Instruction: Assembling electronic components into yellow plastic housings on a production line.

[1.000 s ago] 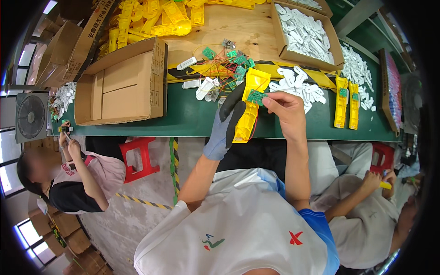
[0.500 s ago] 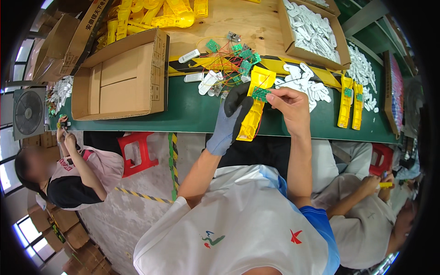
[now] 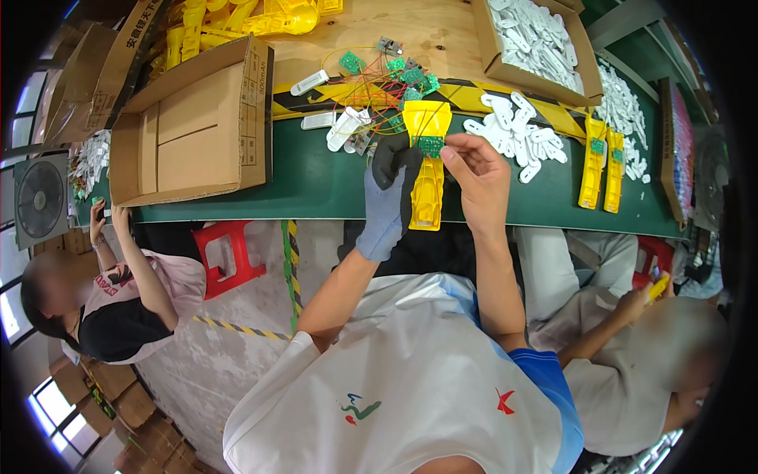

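My left hand (image 3: 388,189), in a grey-blue glove with dark fingertips, grips a yellow plastic housing (image 3: 427,189) from its left side. The housing stands nearly upright in the picture, wide end away from me, its hollow inside facing up. Across it sits a small green circuit board (image 3: 430,147), with a thin dark wire above. My bare right hand (image 3: 480,175) pinches at the board's right edge with thumb and forefinger; the exact contact is partly hidden by the fingers. Just beyond lies a tangle of green boards (image 3: 412,76) with red and yellow wires.
White plastic pieces (image 3: 521,134) lie in a pile to the right, near two yellow housings with boards (image 3: 592,162). A carton of white parts (image 3: 588,95) stands behind. An open cardboard box (image 3: 257,118) is at left. Co-workers sit at both sides, one by a red stool (image 3: 229,261).
The yellow housing has turned from a rightward slant to nearly upright. Both my hands stay at it, with the right fingers still at the board. The co-worker at right has leaned into view.
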{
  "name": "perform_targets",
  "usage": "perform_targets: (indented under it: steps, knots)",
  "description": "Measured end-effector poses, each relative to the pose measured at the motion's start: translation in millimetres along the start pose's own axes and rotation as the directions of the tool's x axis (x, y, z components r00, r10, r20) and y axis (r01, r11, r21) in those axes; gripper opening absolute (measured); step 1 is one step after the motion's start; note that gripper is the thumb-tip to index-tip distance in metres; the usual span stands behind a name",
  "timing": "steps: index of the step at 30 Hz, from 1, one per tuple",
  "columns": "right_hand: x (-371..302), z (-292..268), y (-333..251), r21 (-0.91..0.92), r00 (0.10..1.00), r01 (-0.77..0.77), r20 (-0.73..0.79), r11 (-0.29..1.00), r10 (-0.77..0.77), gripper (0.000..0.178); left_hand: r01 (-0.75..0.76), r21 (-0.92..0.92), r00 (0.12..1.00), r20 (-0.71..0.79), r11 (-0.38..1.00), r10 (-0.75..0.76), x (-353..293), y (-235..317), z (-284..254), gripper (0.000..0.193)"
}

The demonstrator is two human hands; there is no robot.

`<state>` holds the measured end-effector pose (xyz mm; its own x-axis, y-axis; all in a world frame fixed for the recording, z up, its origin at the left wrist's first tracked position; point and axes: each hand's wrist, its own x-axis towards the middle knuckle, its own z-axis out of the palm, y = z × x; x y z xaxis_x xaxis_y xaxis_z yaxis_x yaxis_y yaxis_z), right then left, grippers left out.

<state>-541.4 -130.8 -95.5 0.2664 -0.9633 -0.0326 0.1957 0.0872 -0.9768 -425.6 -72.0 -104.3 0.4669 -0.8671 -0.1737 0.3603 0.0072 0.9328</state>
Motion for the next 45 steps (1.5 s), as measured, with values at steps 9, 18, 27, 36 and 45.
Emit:
perform_targets:
  steps: [9, 18, 27, 36, 45]
  knots:
    - [-9.2, 7.3, 5.4, 0.042, 0.996, -0.029, -0.085, 0.999, 0.033, 0.026, -0.055, 0.015, 0.998, 0.019, 0.998, 0.054, 3.4, -13.0, -3.4, 0.020]
    - [-11.4, 10.3, 5.9, 0.040, 0.997, -0.046, -0.062, 0.998, 0.048, 0.029, 0.007, -0.085, 1.000, 0.026, 0.996, -0.005, 1.4, -11.6, -3.9, 0.029]
    - [-14.1, 11.2, 2.6, -0.015, 0.998, -0.057, 0.003, 0.998, 0.057, 0.035, 0.000, 0.028, 1.000, 0.028, 1.000, -0.001, 1.3, -7.6, -6.6, 0.040]
    - [-6.9, 6.6, 5.1, -0.057, 0.997, -0.074, 0.011, 0.996, 0.075, 0.038, 0.037, -0.179, 0.995, 0.097, 0.983, -0.020, 12.6, -8.2, -10.8, 0.039]
    - [-6.3, 11.0, 4.4, -0.011, 0.998, -0.036, -0.052, 0.999, 0.036, 0.032, 0.048, -0.143, 0.994, 0.101, 0.989, -0.034, 4.4, -8.9, -11.5, 0.036]
